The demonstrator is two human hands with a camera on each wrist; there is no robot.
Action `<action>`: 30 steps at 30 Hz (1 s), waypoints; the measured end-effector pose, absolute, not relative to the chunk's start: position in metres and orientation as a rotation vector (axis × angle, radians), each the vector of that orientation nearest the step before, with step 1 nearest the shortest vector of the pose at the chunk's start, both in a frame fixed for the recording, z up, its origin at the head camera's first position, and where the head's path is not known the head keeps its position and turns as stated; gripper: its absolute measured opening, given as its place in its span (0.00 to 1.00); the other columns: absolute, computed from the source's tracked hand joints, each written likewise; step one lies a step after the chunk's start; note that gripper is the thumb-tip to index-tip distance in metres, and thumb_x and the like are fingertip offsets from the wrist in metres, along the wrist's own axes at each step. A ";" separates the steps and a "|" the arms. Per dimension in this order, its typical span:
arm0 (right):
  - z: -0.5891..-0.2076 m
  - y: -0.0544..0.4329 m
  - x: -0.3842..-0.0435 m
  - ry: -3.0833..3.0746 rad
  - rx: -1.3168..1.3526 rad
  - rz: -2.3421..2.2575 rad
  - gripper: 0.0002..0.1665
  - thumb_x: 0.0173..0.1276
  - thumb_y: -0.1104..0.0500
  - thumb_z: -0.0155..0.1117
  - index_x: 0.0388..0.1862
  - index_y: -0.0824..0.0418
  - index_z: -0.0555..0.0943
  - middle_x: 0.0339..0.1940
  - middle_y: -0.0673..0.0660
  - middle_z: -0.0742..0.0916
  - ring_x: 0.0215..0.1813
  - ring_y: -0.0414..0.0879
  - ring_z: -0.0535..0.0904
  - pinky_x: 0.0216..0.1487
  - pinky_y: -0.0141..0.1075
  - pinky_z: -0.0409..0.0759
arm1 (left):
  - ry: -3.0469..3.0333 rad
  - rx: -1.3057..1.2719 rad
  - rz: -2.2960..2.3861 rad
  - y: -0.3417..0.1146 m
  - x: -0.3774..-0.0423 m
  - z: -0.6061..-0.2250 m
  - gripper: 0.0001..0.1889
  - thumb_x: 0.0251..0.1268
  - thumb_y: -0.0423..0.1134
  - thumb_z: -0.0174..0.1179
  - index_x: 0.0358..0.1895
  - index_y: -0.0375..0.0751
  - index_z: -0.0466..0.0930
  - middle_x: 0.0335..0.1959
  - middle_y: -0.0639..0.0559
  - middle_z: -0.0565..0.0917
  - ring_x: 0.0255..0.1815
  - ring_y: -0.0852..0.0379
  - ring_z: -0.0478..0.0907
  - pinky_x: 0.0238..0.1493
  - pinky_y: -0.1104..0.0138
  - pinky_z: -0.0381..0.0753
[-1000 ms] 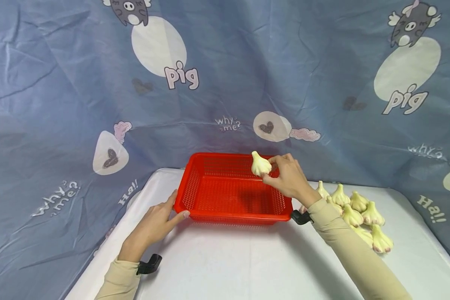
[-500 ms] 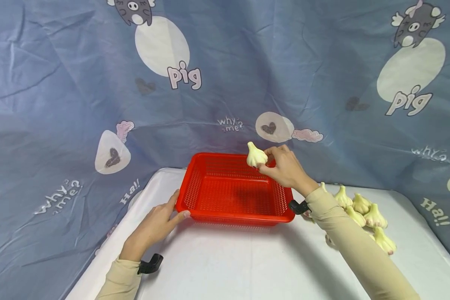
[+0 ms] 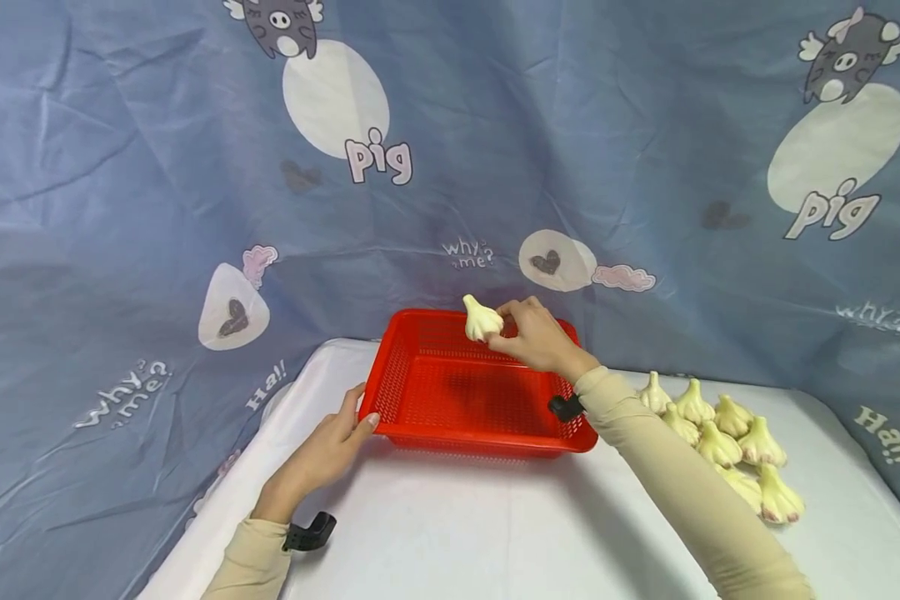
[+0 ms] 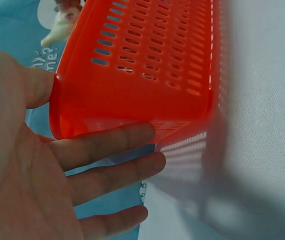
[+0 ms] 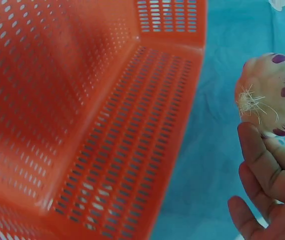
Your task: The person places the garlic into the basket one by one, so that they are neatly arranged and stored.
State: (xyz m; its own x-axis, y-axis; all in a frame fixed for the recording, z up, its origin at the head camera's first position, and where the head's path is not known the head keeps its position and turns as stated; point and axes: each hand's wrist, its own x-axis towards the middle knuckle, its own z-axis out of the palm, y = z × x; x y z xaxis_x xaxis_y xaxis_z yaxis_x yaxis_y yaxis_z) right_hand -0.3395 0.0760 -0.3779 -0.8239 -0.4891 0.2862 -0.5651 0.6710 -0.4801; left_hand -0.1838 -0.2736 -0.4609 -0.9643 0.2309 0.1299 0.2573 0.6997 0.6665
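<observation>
A red perforated plastic basket (image 3: pixel 465 437) stands on the white table with nothing lying inside. At its near left corner is my left hand (image 3: pixel 321 450), thumb against the rim (image 4: pixel 56 107) and index finger along the outer side. The fingers (image 4: pixel 117 175) of that hand are spread and straight in the left wrist view. My right hand (image 3: pixel 536 337) pinches a garlic bulb (image 3: pixel 482 320) between thumb and fingertips, raised over the basket's far part. In the right wrist view the bulb (image 5: pixel 270 95) shows its root hairs and purple patches, beside the basket wall (image 5: pixel 127 140).
Several more garlic bulbs (image 3: pixel 718 443) lie grouped on the table right of the basket, near my right forearm. A blue cloth (image 3: pixel 435 150) with printed pigs hangs behind the table (image 3: pixel 450 533) and along its sides.
My right hand has carried the garlic bulb leftward over the basket, rising a little, then dropping slightly. My left hand stays at the basket corner. The head view has shifted slightly.
</observation>
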 end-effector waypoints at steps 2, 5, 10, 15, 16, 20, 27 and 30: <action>-0.383 0.069 -0.344 -2.760 0.878 0.849 0.33 0.68 0.42 0.64 0.59 0.66 0.83 0.49 0.60 0.90 0.55 0.55 0.76 0.53 0.49 0.78 | -2.866 -0.395 -1.136 -0.273 -0.183 -0.460 0.32 0.87 0.50 0.49 0.83 0.41 0.53 0.58 0.41 0.88 0.61 0.44 0.85 0.67 0.41 0.76; -0.392 0.059 -0.353 -2.778 0.897 0.827 0.33 0.69 0.41 0.63 0.59 0.67 0.83 0.50 0.60 0.90 0.55 0.55 0.76 0.55 0.49 0.77 | -2.875 -0.380 -1.137 -0.273 -0.183 -0.460 0.32 0.87 0.50 0.48 0.84 0.42 0.52 0.59 0.40 0.88 0.62 0.43 0.85 0.67 0.41 0.76; -0.406 0.043 -0.364 -2.845 0.924 0.809 0.33 0.71 0.40 0.63 0.59 0.66 0.83 0.50 0.59 0.90 0.56 0.56 0.75 0.56 0.48 0.76 | -2.888 -0.364 -1.166 -0.271 -0.184 -0.461 0.33 0.88 0.51 0.47 0.85 0.42 0.50 0.61 0.38 0.87 0.64 0.41 0.83 0.69 0.41 0.74; -0.419 0.030 -0.375 -2.883 0.963 0.821 0.31 0.71 0.41 0.63 0.58 0.65 0.83 0.49 0.58 0.91 0.53 0.54 0.82 0.57 0.46 0.79 | -2.891 -0.366 -1.201 -0.269 -0.186 -0.463 0.34 0.88 0.51 0.47 0.85 0.42 0.48 0.64 0.37 0.85 0.69 0.39 0.80 0.72 0.41 0.71; -0.421 0.028 -0.377 -2.886 0.975 0.823 0.31 0.72 0.41 0.63 0.58 0.66 0.83 0.48 0.58 0.91 0.51 0.53 0.84 0.57 0.46 0.80 | -2.897 -0.364 -1.199 -0.268 -0.186 -0.463 0.34 0.88 0.51 0.47 0.85 0.42 0.48 0.65 0.37 0.84 0.69 0.39 0.80 0.73 0.41 0.71; -0.430 0.017 -0.382 -2.893 1.020 0.802 0.31 0.72 0.42 0.63 0.58 0.67 0.82 0.47 0.58 0.91 0.46 0.50 0.86 0.54 0.45 0.82 | -2.898 -0.370 -1.204 -0.268 -0.188 -0.463 0.34 0.88 0.51 0.46 0.86 0.43 0.47 0.65 0.37 0.85 0.70 0.39 0.79 0.73 0.41 0.70; -0.444 0.000 -0.391 -2.903 1.038 0.736 0.32 0.72 0.41 0.63 0.58 0.67 0.82 0.43 0.58 0.90 0.40 0.50 0.83 0.50 0.45 0.83 | -2.877 -0.351 -1.191 -0.266 -0.188 -0.465 0.33 0.88 0.50 0.46 0.86 0.44 0.47 0.66 0.36 0.83 0.69 0.39 0.80 0.72 0.42 0.72; -0.449 -0.005 -0.395 -2.916 1.022 0.714 0.33 0.72 0.40 0.63 0.59 0.67 0.82 0.42 0.58 0.89 0.39 0.49 0.82 0.49 0.45 0.83 | -2.883 -0.340 -1.182 -0.266 -0.187 -0.465 0.34 0.88 0.50 0.45 0.86 0.44 0.47 0.66 0.36 0.83 0.69 0.39 0.80 0.73 0.42 0.72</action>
